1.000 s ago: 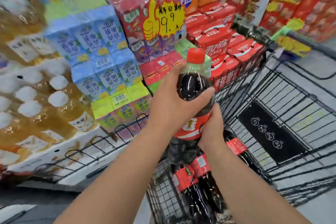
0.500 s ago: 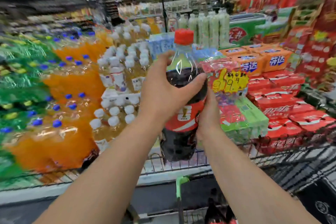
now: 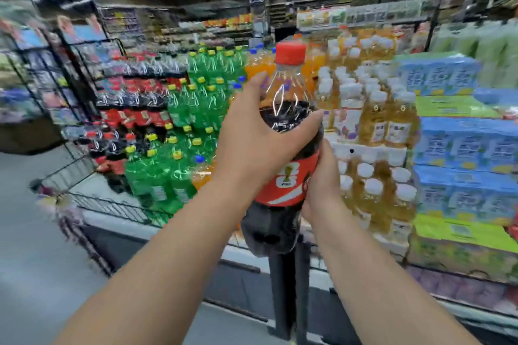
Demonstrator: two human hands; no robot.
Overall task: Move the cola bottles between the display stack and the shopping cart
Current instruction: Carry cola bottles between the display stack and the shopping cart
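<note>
Head view: left grip (image 3: 258, 145) curls round the shoulder of the upright cola bottle (image 3: 284, 186), and right grip (image 3: 322, 185) clasps its label band, both closed on it in mid-air. Full, it probably handles heavy and slick, so this shoulder-plus-waist hold suits. Left of the grips stands the cola stack (image 3: 126, 109) behind a low wire rail (image 3: 112, 206), with open aisle floor (image 3: 33, 246) beside it.

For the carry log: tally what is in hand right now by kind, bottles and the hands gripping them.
cola bottle: 1
hands gripping it: 2, the left hand and the right hand
Total: 3
</note>
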